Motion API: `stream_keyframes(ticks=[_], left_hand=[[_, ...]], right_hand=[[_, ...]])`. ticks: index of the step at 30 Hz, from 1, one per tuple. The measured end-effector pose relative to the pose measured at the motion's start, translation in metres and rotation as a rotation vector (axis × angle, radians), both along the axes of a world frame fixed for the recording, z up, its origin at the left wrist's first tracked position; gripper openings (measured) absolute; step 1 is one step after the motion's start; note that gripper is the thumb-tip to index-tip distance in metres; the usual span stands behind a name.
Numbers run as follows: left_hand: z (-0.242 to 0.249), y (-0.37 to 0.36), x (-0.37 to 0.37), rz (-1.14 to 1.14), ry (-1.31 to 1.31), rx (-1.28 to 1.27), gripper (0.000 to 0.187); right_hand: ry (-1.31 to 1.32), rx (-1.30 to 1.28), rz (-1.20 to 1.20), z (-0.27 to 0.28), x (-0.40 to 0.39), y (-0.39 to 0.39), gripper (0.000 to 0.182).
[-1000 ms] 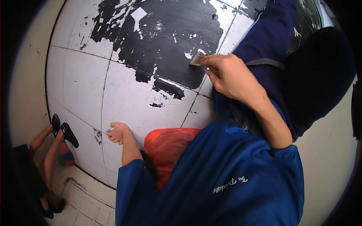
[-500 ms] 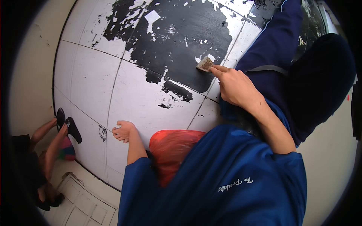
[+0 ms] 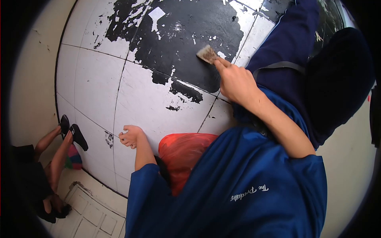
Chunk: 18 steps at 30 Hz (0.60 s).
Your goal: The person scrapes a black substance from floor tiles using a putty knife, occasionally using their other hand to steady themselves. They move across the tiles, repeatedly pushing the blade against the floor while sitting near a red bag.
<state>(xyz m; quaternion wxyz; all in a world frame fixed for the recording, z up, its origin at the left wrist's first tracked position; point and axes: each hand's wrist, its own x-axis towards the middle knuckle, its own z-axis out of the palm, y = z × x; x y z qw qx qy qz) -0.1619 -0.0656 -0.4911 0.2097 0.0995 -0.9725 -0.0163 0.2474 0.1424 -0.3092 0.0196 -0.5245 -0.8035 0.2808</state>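
Observation:
My right hand [image 3: 239,81] is closed around a putty knife [image 3: 206,54], its forefinger stretched toward the broad, stained blade. The handle is hidden inside the fist. The blade rests at a low slant over a large black patch [image 3: 170,43] on the white tiled floor [image 3: 89,79]. White flecks and ragged white strips break up the black. My left hand [image 3: 132,137] props on the white tiles with bent, parted fingers and holds nothing.
A red plastic bag [image 3: 184,154] lies against my blue shirt. My legs in dark trousers [image 3: 281,47] stretch along the right. At the left, another person [image 3: 37,170] in black sits by the wall, near a panelled door [image 3: 89,214].
My right hand and the putty knife have shifted up and to the left over the black patch. My left hand stays in place on the tiles.

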Motion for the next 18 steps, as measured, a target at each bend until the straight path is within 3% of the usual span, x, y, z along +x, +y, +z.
stream_keyframes(ticks=[9, 18], left_hand=[[-0.001, 0.002, 0.000, -0.008, 0.047, 0.029, 0.040], [-0.011, -0.003, -0.009, 0.014, 0.102, -0.027, 0.037]], right_hand=[[-0.079, -0.059, -0.032, 0.020, -0.006, 0.007, 0.020], [-0.023, 0.035, 0.010, 0.006, -0.010, 0.000, 0.019]])
